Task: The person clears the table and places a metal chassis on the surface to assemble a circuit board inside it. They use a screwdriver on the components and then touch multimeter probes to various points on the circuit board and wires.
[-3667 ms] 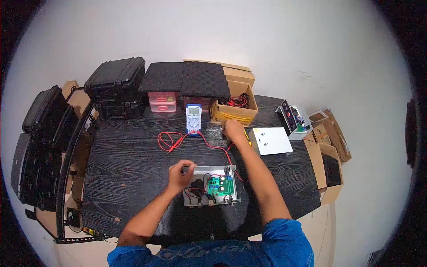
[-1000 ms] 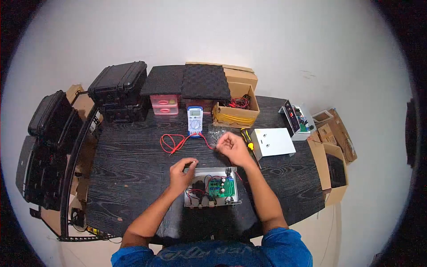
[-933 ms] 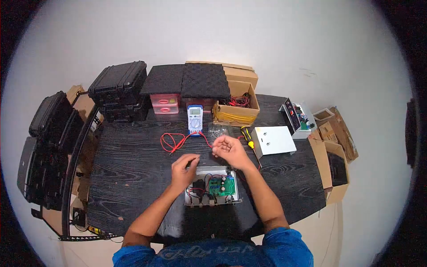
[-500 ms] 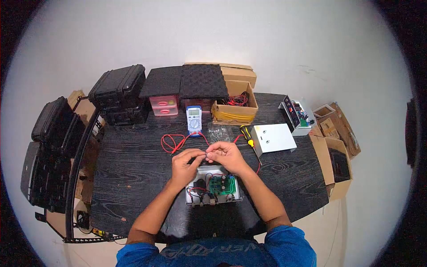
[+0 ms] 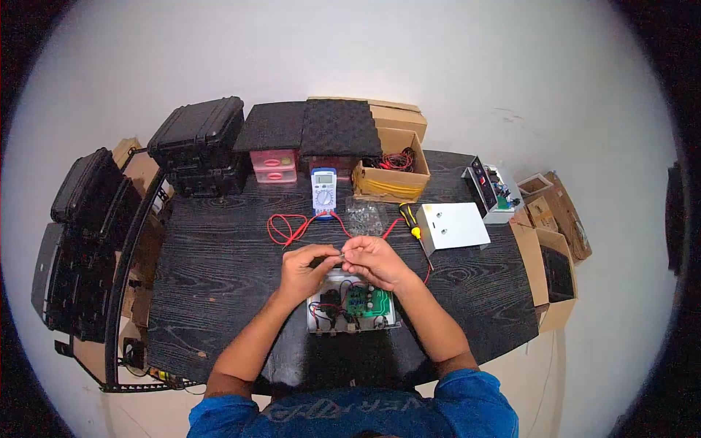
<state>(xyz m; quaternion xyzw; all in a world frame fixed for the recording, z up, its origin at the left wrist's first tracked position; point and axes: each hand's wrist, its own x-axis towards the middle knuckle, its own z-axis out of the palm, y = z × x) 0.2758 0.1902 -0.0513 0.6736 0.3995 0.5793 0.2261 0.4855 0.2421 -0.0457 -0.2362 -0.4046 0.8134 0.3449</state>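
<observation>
My left hand (image 5: 307,271) and my right hand (image 5: 374,260) meet fingertip to fingertip, both pinched closed around a small part too tiny to name. Just below them on the table sits an open white enclosure (image 5: 317,323) with a green circuit board (image 5: 380,301) and red and black wires inside. Beyond my hands lies a clear plastic bag (image 5: 365,217) of small parts. A blue-and-white multimeter (image 5: 324,196) stands behind, its red test leads (image 5: 296,235) trailing on the table. To the right of my right hand lies a yellow-and-black screwdriver (image 5: 413,226).
A white metal cover (image 5: 460,226) lies right of the screwdriver, with another opened device (image 5: 493,193) behind it. Along the back stand a cardboard box of cables (image 5: 391,182), pink drawers (image 5: 274,168) and black cases (image 5: 197,146). More cardboard boxes (image 5: 551,281) are at the right edge.
Both hands stay pinched together, with only slight finger movement around the small part. The whole view has shifted a little; nothing on the table has visibly been moved.
</observation>
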